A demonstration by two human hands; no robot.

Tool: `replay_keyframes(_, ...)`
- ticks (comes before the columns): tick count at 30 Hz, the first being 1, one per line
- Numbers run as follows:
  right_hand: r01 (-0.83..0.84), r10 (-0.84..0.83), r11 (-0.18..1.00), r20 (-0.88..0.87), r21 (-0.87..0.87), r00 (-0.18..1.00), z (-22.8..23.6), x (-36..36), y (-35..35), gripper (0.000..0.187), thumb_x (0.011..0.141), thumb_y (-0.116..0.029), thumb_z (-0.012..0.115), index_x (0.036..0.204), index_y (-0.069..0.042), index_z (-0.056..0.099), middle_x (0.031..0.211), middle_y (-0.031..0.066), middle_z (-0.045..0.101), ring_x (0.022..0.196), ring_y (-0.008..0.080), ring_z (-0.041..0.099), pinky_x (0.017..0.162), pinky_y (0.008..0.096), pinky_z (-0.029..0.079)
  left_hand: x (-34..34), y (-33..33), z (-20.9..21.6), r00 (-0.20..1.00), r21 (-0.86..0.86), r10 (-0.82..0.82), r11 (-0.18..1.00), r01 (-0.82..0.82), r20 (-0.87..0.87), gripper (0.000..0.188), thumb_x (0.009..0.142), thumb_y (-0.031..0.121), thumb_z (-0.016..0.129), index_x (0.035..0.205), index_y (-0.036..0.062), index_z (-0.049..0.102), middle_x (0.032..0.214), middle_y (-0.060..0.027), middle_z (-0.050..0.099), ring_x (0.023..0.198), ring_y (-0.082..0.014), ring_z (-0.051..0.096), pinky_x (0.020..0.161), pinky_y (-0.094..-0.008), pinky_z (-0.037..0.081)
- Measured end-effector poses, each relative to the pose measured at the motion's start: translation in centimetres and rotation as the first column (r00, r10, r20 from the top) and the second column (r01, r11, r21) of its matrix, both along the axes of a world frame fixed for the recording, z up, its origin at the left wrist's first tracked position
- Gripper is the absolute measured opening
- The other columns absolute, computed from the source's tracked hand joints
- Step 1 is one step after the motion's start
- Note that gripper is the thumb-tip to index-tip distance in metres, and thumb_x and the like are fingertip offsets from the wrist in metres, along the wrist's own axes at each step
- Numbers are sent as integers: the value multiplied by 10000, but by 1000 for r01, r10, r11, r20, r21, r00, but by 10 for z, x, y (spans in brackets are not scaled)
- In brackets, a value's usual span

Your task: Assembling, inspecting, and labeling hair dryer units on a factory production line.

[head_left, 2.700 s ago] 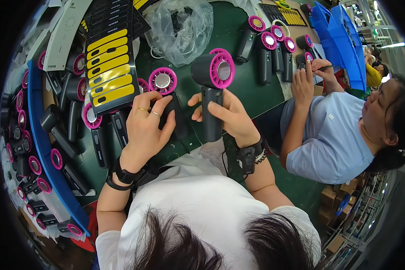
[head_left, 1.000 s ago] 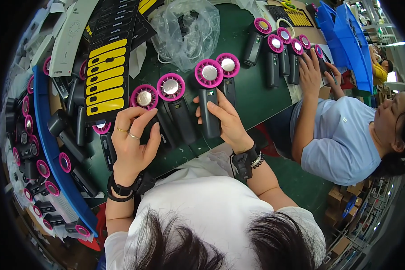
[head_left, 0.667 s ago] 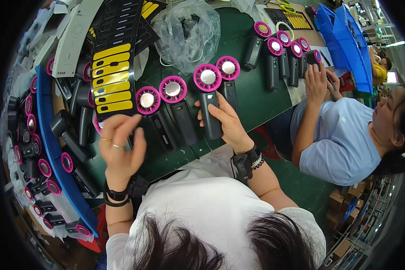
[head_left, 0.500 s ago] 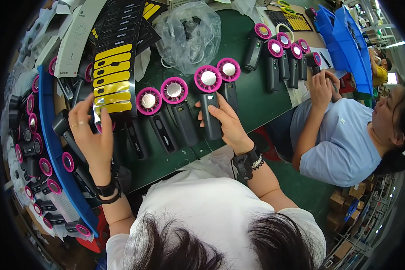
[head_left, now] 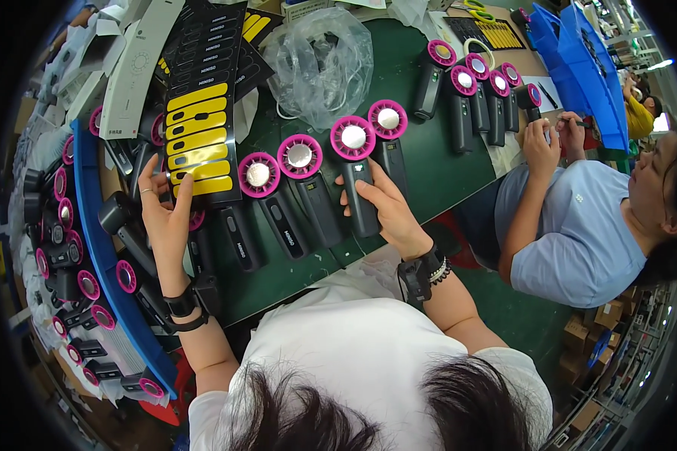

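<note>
In my right hand (head_left: 387,207) I hold a dark grey handheld fan (head_left: 365,203) upright, its round head ringed in magenta with a silver disc at the centre. My left hand (head_left: 165,218) is at the lower left edge of a black label sheet (head_left: 201,64), which has yellow label-shaped areas over its lower part. One fingertip lies on the lowest yellow strips and the other fingers curl by the edge; what is under them is hidden. Several similar fans lie between my hands, among them one fan (head_left: 282,225) and another fan (head_left: 316,203) beside the held one.
A blue-edged tray (head_left: 101,248) with many fans runs along the left. A clear plastic bag (head_left: 320,68) and a white box (head_left: 139,71) lie beyond. At the right, more fans (head_left: 461,124) stand near a co-worker (head_left: 579,218) and blue bins (head_left: 579,75).
The whole view has shifted slightly. My left hand's fingers have closed in at the sheet's lower edge. My right hand keeps holding the fan.
</note>
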State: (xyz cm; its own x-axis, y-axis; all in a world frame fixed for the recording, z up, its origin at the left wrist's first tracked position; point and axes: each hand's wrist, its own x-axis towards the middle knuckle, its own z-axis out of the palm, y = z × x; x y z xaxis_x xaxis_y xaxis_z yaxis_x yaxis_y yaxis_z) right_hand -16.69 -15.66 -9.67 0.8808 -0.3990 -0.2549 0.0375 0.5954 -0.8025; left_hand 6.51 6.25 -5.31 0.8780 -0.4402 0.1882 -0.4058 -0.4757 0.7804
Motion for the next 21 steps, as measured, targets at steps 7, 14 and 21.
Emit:
replay_keyframes(7, -13, 12, 1000, -36, -22, 999, 4, 2, 1, 553, 945, -116, 440, 1432, -37, 190, 1145, 111, 530, 883, 161, 565, 745, 275, 503, 2, -3, -1, 997, -97, -54, 994, 49, -50, 535, 837, 164, 671, 1301, 45, 432, 835, -10, 510, 745, -70, 490, 648, -183, 390)
replay_keyframes(14, -12, 12, 1000, -37, -14, 999, 0, 0, -1, 567, 943, -115, 446, 1438, -36, 180, 1159, 117, 529, 890, 161, 567, 746, 276, 505, 8, -2, -10, 994, -167, -71, 984, 56, -83, 504, 858, 107, 640, 1306, 25, 426, 832, -9, 523, 774, -58, 515, 669, -172, 404)
replay_keyframes(21, 7, -8, 1000, -54, -25, 998, -4, 1, -1, 588, 933, -105, 469, 1438, -25, 178, 1211, 130, 498, 925, 174, 565, 766, 283, 498, 5, -11, 0, 939, -554, -182, 833, -10, -291, 435, 888, 49, 575, 1289, -33, 428, 1033, -87, 605, 939, -126, 596, 822, -216, 462)
